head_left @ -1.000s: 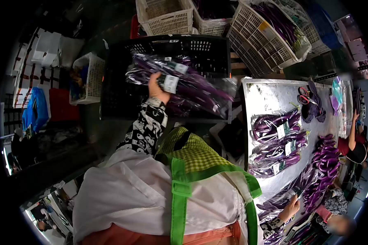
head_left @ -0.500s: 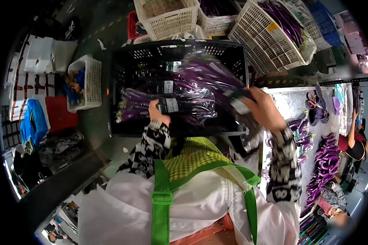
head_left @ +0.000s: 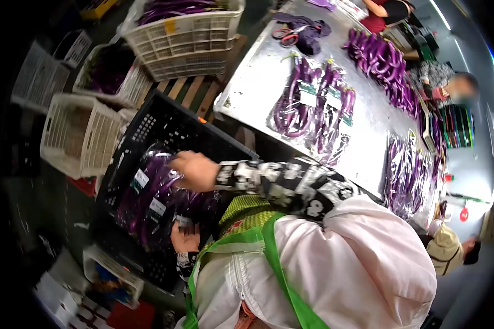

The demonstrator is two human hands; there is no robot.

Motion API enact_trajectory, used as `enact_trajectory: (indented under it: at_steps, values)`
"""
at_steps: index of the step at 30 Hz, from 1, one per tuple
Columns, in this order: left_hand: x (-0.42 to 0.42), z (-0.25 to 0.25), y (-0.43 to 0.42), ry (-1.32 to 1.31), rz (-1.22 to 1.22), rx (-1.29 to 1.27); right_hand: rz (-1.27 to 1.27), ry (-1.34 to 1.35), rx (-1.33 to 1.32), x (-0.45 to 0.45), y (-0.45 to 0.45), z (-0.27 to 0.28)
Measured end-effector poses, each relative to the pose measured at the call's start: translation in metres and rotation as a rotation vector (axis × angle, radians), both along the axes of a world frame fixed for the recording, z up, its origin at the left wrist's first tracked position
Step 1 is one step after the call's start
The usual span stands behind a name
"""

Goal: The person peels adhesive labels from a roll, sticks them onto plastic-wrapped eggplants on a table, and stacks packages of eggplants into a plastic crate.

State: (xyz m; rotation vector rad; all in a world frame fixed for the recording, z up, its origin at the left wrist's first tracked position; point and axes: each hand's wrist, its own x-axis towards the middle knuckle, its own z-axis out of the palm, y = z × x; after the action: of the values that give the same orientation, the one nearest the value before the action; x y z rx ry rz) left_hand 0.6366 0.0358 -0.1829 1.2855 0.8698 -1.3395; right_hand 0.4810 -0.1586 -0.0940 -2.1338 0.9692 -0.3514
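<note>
While the bagged eggplants (head_left: 155,189) lie in the black crate (head_left: 173,125), the right grip (head_left: 191,170) is at their edge nearest the worktop (head_left: 252,96), its fingers bent and blurred (whether they pinch the film, I cannot tell). The left grip (head_left: 185,238) is beside the same bags, near a pale label; its fingertips are hard to make out, so its hold is unclear too. Glare and shadow obscure where one bag ends and another begins.

Clear: bare metal on table (head_left: 368,156) between bagged eggplants (head_left: 329,112) and loose pile (head_left: 379,63) | Blocked: right sleeve (head_left: 280,178) along table's near edge; crate wall (head_left: 225,138) beside it
</note>
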Motion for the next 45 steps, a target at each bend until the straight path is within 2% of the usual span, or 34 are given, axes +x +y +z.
enact_trajectory:
  at_steps: [1, 2, 3, 4, 5, 6, 7, 9, 11, 12, 13, 14, 15, 17, 18, 19, 21, 23, 24, 25, 27, 28, 29, 31, 33, 35, 36, 37, 39, 40, 41, 43, 44, 45]
  values:
    - [-0.002, -0.002, 0.002, -0.09, -0.092, -0.126, -0.061, -0.041, -0.1, -0.035, -0.01, 0.003]
    - [-0.004, 0.0, -0.006, -0.109, -0.078, -0.131, -0.205, -0.068, -0.195, -0.07, -0.019, 0.011]
    - [-0.007, 0.005, -0.016, -0.111, -0.101, -0.135, -0.426, -0.099, -0.169, -0.106, -0.025, 0.023]
    - [-0.011, 0.011, -0.026, -0.194, -0.17, -0.274, -0.758, -0.07, -0.032, -0.144, -0.026, 0.038]
    - [-0.019, 0.021, -0.039, -0.276, -0.234, -0.417, -0.811, 0.088, -0.383, -0.199, -0.039, 0.014]
    - [-0.039, 0.048, -0.063, -0.352, -0.291, -0.451, -0.958, 0.139, -0.593, -0.241, -0.042, 0.023]
    - [-0.061, 0.073, -0.085, -0.423, -0.356, -0.502, -1.066, 0.239, -0.518, -0.283, -0.044, 0.024]
    - [-0.103, 0.099, -0.131, -0.528, -0.57, -0.69, -1.166, 0.559, -0.672, -0.349, -0.042, 0.004]
    - [-0.153, 0.119, -0.178, -0.638, -0.847, -0.822, -1.191, 0.52, -0.44, -0.387, -0.052, -0.011]
    - [-0.177, 0.11, -0.199, -0.62, -0.92, -0.99, -1.141, 0.549, -0.475, -0.395, -0.063, -0.015]
    - [-0.203, 0.104, -0.221, -0.672, -1.028, -1.065, -1.102, 0.654, -0.411, -0.39, -0.073, -0.01]
    - [-0.233, 0.113, -0.239, -0.741, -1.13, -1.112, -1.006, 0.679, -0.444, -0.381, -0.083, -0.006]
    - [-0.261, 0.096, -0.263, -0.783, -1.162, -1.15, -0.909, 0.706, -0.475, -0.373, -0.089, -0.005]
    - [-0.306, 0.06, -0.307, -1.231, -1.297, -1.135, -0.804, 0.732, -0.278, -0.354, -0.084, -0.015]
    - [-0.326, 0.051, -0.325, -1.373, -1.37, -1.043, -0.843, 0.704, -0.258, -0.35, -0.077, -0.014]
    - [-0.343, 0.057, -0.337, -1.473, -1.472, -0.95, -0.877, 0.679, -0.249, -0.347, -0.07, -0.011]
    - [-0.364, 0.061, -0.354, -1.393, -1.791, -0.753, -0.871, 0.669, -0.268, -0.336, -0.039, -0.012]
    - [-0.387, 0.063, -0.339, -1.919, -1.674, -0.597, -0.827, 0.604, -0.275, -0.327, -0.004, -0.012]
    - [-0.392, 0.054, -0.34, -2.139, -1.686, -0.659, -0.773, 0.555, -0.252, -0.326, 0.012, -0.007]
    - [-0.392, 0.056, -0.339, -2.387, -1.595, -0.946, -0.723, 0.507, -0.231, -0.329, 0.024, 0.0]
    - [-0.389, 0.065, -0.338, -2.333, -1.852, -1.168, -0.632, 0.382, -0.137, -0.35, 0.034, 0.02]
    - [-0.389, 0.068, -0.334, -2.225, -2.001, -1.108, -0.735, 0.308, -0.203, -0.363, 0.035, 0.03]
    - [-0.388, 0.064, -0.336, -2.24, -1.996, -1.125, -0.836, 0.236, -0.274, -0.378, 0.031, 0.034]
    - [-0.389, 0.062, -0.336, -2.266, -2.0, -1.137, -1.024, 0.32, -0.358, -0.411, 0.014, 0.013]
    - [-0.388, 0.057, -0.337, -2.223, -1.898, -1.204, -0.984, 0.519, -0.275, -0.417, 0.022, -0.029]
    - [-0.387, 0.054, -0.338, -2.274, -1.869, -0.834, -0.965, 0.471, -0.267, -0.41, 0.035, -0.028]
    - [-0.389, 0.06, -0.339, -2.07, -1.881, -0.563, -0.9, 0.497, -0.232, -0.406, 0.046, -0.02]
    - [-0.387, 0.068, -0.338, -1.871, -1.741, -0.484, -0.858, 0.494, -0.207, -0.405, 0.058, -0.016]
    - [-0.387, 0.094, -0.341, -1.643, -1.988, -0.412, -0.875, 0.286, -0.07, -0.418, 0.067, -0.002]
    - [-0.384, 0.089, -0.344, -1.678, -1.931, -0.469, -1.017, 0.322, -0.137, -0.427, 0.067, -0.01]
    - [-0.382, 0.07, -0.35, -1.708, -1.748, -0.54, -1.163, 0.356, -0.199, -0.434, 0.069, -0.017]
    - [-0.379, 0.057, -0.366, -1.391, -1.683, -0.576, -1.356, 0.203, 0.012, -0.458, 0.05, -0.013]
    - [-0.383, 0.053, -0.365, -1.068, -1.57, -0.671, -1.361, 0.119, 0.171, -0.462, 0.04, -0.011]
    - [-0.391, 0.055, -0.367, -0.903, -1.543, -0.684, -1.36, 0.036, 0.331, -0.466, 0.029, -0.01]
